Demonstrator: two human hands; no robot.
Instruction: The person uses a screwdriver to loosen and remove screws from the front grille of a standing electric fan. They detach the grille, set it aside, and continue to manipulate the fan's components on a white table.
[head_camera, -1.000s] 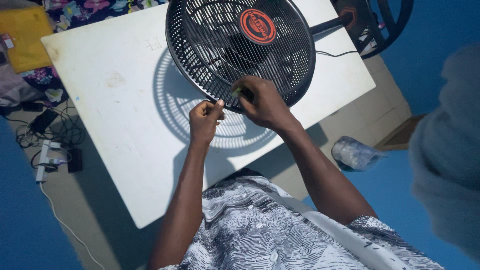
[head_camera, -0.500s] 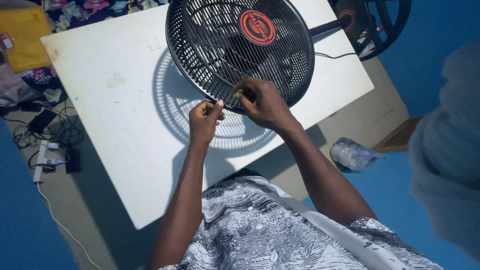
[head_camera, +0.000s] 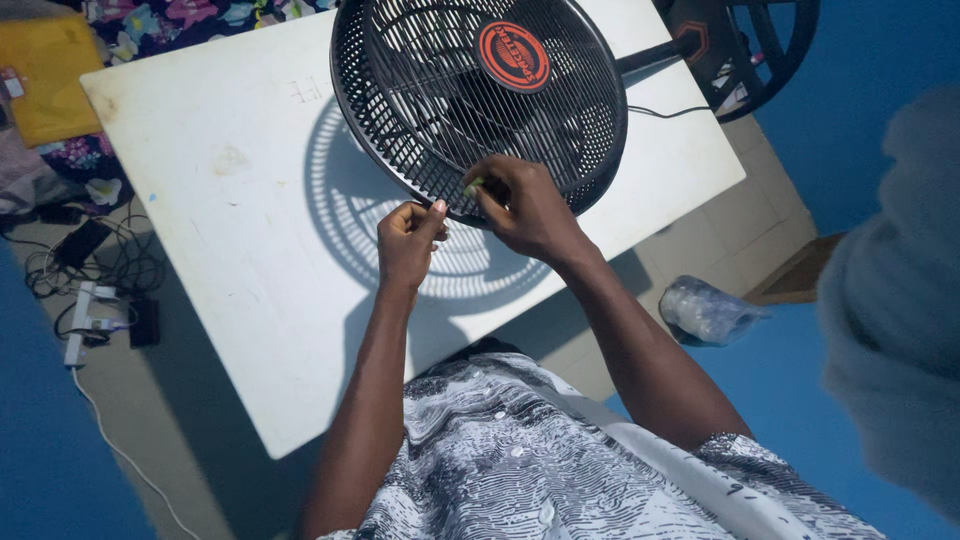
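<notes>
A black fan guard (head_camera: 480, 95), a round wire grille with a red and black round badge (head_camera: 513, 56) at its hub, lies tilted on the white bench (head_camera: 230, 200) in the upper middle of the frame, its lower rim toward the person and its shadow cast on the bench surface beneath it. The right hand (head_camera: 520, 205) rests on that lower rim with its fingers curled and pinched on a small pale green piece (head_camera: 473, 186) held against the grille (what the piece is cannot be made out). The left hand (head_camera: 408, 240) sits just beside it, lower and to the left, loosely fisted with thumb and forefinger tips pressed together at the rim's edge; whether anything is between them cannot be told. A dark pole (head_camera: 655, 52) runs from the guard toward the upper right, where a black round base (head_camera: 760, 45) stands on the floor. At the left edge of the frame a white power strip (head_camera: 82, 322) and tangled cables (head_camera: 110, 260) lie on the floor, with a yellow cloth (head_camera: 45, 75) at upper left. A crumpled clear plastic bag (head_camera: 708, 310) lies on the floor at the right, below the bench corner.
</notes>
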